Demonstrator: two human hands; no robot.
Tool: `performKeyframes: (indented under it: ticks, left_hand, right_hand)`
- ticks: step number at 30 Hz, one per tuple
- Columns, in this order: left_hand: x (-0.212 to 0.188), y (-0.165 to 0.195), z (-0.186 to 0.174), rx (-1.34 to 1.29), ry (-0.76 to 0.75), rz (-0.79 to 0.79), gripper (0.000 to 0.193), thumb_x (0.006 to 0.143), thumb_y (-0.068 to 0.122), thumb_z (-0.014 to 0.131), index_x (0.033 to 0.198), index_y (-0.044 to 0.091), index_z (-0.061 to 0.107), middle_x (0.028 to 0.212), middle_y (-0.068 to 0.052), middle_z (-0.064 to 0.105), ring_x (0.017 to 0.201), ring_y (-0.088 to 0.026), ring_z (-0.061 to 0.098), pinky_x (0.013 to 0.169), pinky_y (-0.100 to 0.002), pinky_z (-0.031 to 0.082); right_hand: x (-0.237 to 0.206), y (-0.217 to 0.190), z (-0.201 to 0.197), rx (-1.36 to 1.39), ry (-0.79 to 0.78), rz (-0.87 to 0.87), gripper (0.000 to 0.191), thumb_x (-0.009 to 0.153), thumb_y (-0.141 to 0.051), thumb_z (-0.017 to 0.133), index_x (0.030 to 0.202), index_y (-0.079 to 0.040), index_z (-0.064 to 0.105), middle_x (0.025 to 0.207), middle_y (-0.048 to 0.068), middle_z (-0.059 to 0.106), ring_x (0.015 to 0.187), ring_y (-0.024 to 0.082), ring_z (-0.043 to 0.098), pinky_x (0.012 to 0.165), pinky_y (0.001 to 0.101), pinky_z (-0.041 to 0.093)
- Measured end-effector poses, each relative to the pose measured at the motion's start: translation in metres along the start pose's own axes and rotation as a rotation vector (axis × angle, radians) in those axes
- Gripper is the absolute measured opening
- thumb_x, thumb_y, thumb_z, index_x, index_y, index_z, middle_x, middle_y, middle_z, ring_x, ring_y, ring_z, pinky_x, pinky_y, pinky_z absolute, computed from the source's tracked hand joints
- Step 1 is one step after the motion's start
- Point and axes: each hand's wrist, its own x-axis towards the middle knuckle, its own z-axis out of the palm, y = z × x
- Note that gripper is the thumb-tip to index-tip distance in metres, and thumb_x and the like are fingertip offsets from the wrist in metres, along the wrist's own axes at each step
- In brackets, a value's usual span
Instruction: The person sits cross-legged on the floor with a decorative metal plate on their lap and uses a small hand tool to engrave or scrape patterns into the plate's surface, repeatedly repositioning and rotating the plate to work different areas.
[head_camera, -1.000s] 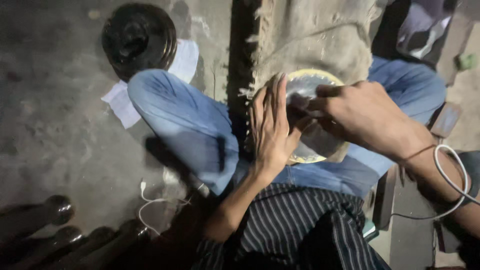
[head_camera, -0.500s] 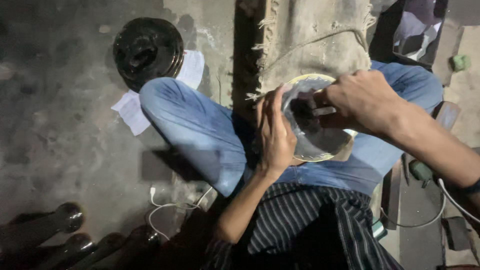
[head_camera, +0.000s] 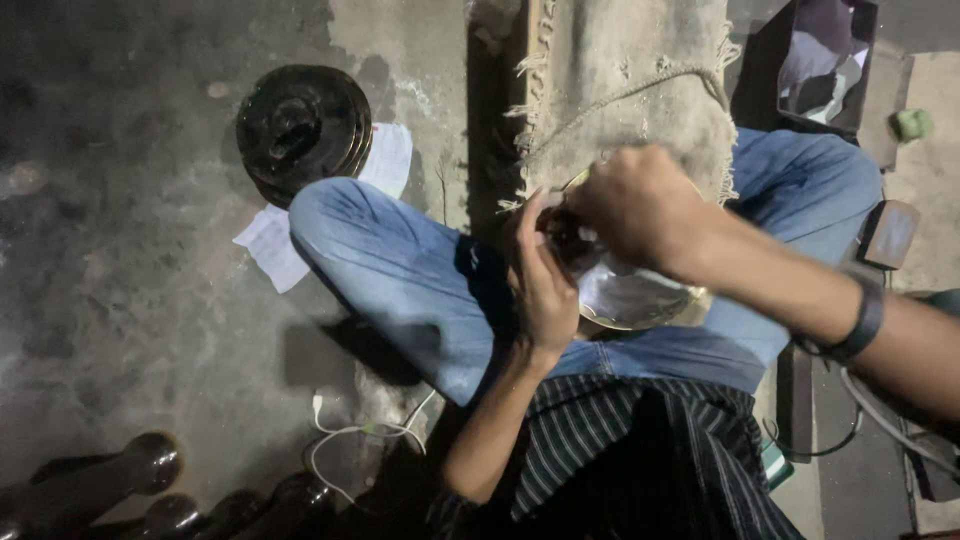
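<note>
I am looking down over a dark striped shirt (head_camera: 620, 450) and crossed legs in blue jeans (head_camera: 400, 270), seated on a rough concrete floor (head_camera: 120, 300). My left hand (head_camera: 540, 280) is cupping the near left rim of a round metal dish (head_camera: 630, 295) that is resting in my lap, fingers stretched flat and together against its edge, thumb side turned toward the bowl. My right hand (head_camera: 640, 205) is hovering over the dish's far rim, curled tight into a fist-like pinch on something small and dark at the edge; I cannot tell what it is. A dark band (head_camera: 865, 320) is circling my right wrist. A white cable (head_camera: 350, 440) is lying on the floor by my left knee. Beyond my knees a burlap sack (head_camera: 620, 70) is spreading toward the far edge of the floor. To the far left a stack of black round discs (head_camera: 300, 125) is sitting on white paper (head_camera: 270, 245).
</note>
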Motion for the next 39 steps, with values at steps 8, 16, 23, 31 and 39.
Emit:
performKeyframes:
  ticks: [8,16,23,31,39]
  left_hand:
    - [-0.001,-0.008,-0.006,0.054,0.051,-0.021,0.041,0.114,-0.003,0.040,0.154,0.002,0.041,0.138,-0.019,0.062,0.127,-0.032,0.065,0.112,-0.039,0.051]
    - [0.012,-0.004,-0.008,0.092,-0.020,-0.005,0.043,0.106,0.001,0.058,0.147,0.001,0.045,0.137,-0.018,0.061,0.128,-0.032,0.064,0.112,-0.040,0.053]
    - [0.017,-0.003,0.009,0.382,-0.150,0.115,0.064,0.097,0.003,0.075,0.154,0.010,0.044,0.147,-0.013,0.056,0.141,-0.032,0.055,0.122,-0.041,0.047]
    - [0.027,0.023,0.018,0.613,-0.388,0.192,0.077,0.087,0.033,0.075,0.153,0.014,0.041,0.152,-0.017,0.047,0.143,-0.039,0.045,0.122,-0.050,0.037]
    - [0.016,0.016,0.024,0.712,-0.363,0.114,0.064,0.106,0.016,0.063,0.162,0.017,0.033,0.160,-0.009,0.045,0.152,-0.031,0.044,0.129,-0.043,0.038]
  right_hand:
    - [-0.016,-0.006,0.004,0.030,-0.044,0.106,0.010,0.092,-0.032,0.070,0.097,-0.025,0.074,0.075,0.003,0.071,0.071,0.020,0.075,0.056,0.0346,0.058]
    - [-0.086,0.038,0.034,0.766,0.300,0.350,0.037,0.081,-0.018,0.080,0.116,-0.008,0.074,0.082,0.012,0.076,0.074,0.023,0.075,0.067,0.0376,0.059]
    - [-0.125,-0.012,0.087,1.143,0.687,0.648,0.033,0.088,-0.012,0.085,0.117,-0.003,0.073,0.100,0.009,0.077,0.089,0.014,0.075,0.079,0.0247,0.058]
    - [-0.139,-0.009,0.072,1.125,0.701,0.572,0.030,0.091,-0.010,0.082,0.120,-0.007,0.076,0.102,0.010,0.078,0.089,0.015,0.076,0.077,0.0256,0.057]
    - [-0.127,-0.003,0.060,1.065,0.631,0.520,0.029,0.091,-0.015,0.081,0.119,-0.007,0.074,0.092,0.011,0.076,0.078,0.018,0.075,0.069,0.0295,0.056]
